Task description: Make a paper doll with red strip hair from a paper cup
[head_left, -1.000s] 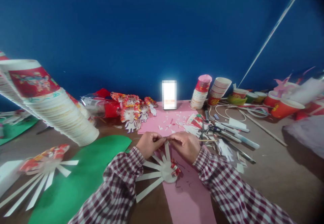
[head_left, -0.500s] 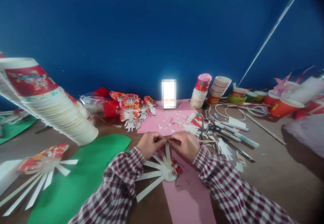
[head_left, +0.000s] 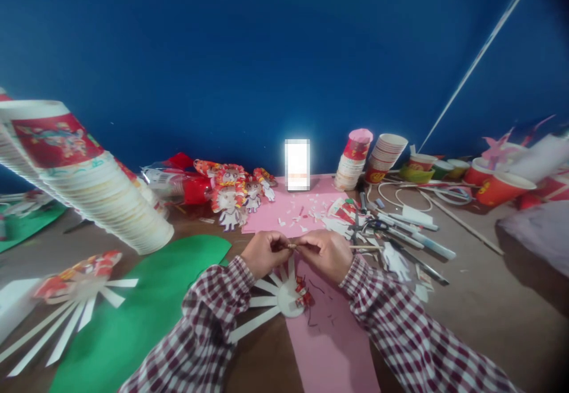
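My left hand (head_left: 265, 252) and my right hand (head_left: 326, 252) meet fingertip to fingertip over a paper cup cut into white strips (head_left: 280, 299) that fan out flat on the table. Both hands pinch the end of one upright strip, which seems rolled round a thin wooden stick (head_left: 365, 248) that runs off to the right. Some strips on the cup's right side are curled into small red rolls (head_left: 304, 293). The cup lies partly on a long pink paper sheet (head_left: 329, 345).
A tilted stack of paper cups (head_left: 84, 185) looms at left above a green sheet (head_left: 133, 316) and another cut cup (head_left: 75, 298). Paper figures (head_left: 231, 194), a lit phone (head_left: 297, 165), cup stacks (head_left: 373, 159), pens and scissors (head_left: 400, 233) and red cups (head_left: 502, 188) crowd the back and right.
The cut cup has slid a little to the left and turned under my hands, and my fingers have shifted slightly on the strip. Nothing else has moved.
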Available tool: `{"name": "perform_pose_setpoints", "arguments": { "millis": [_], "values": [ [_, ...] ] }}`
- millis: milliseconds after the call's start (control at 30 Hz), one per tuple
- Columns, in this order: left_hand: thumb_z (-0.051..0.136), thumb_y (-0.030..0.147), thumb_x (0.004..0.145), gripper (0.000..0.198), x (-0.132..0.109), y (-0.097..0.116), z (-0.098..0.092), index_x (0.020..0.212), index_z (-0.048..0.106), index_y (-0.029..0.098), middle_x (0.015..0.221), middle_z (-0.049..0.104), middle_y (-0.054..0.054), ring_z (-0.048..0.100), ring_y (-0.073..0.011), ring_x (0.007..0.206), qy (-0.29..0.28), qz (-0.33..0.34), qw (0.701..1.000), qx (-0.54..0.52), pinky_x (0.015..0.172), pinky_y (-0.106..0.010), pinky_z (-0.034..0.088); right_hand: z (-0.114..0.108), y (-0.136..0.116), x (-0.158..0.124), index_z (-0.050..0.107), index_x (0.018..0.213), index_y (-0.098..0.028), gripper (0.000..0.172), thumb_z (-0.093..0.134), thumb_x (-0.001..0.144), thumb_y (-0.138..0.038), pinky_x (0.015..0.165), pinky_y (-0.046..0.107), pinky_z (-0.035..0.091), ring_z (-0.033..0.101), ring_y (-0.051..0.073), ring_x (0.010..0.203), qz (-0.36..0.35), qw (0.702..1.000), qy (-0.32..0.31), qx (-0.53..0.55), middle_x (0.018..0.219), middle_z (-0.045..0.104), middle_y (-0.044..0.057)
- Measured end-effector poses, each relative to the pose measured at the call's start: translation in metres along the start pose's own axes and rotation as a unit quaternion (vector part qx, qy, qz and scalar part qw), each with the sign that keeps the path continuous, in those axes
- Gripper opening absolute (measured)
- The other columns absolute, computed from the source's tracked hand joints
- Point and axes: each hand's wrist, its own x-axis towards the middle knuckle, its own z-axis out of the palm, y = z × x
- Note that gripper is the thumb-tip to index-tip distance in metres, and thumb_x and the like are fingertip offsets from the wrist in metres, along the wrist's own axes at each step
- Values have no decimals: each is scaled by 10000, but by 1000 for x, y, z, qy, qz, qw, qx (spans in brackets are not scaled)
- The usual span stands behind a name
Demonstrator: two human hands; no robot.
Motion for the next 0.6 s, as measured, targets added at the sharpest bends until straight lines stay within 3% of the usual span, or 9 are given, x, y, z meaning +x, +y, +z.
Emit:
{"name": "perform_pose_setpoints", "arguments": {
  "millis": [333, 600],
  "values": [
    [577, 385, 677, 274, -2, 9, 0, 671, 537, 114, 493, 539, 21, 501, -81, 410, -9, -39, 999, 2, 403, -185, 398, 0, -1, 0, 646, 868, -234, 165, 491, 828, -275, 645, 217, 394, 587, 129, 737, 0, 1000, 3, 3, 782, 659, 5],
    [600, 395, 654, 296, -1, 3, 1, 680, 556, 104, 513, 568, 2, 525, -90, 440, 11, -45, 999, 0, 431, -193, 421, 2, -1, -1, 645, 917, -243, 174, 508, 817, -283, 664, 231, 405, 590, 140, 762, 1, 1000, 6, 5, 810, 664, 10]
  ]
}}
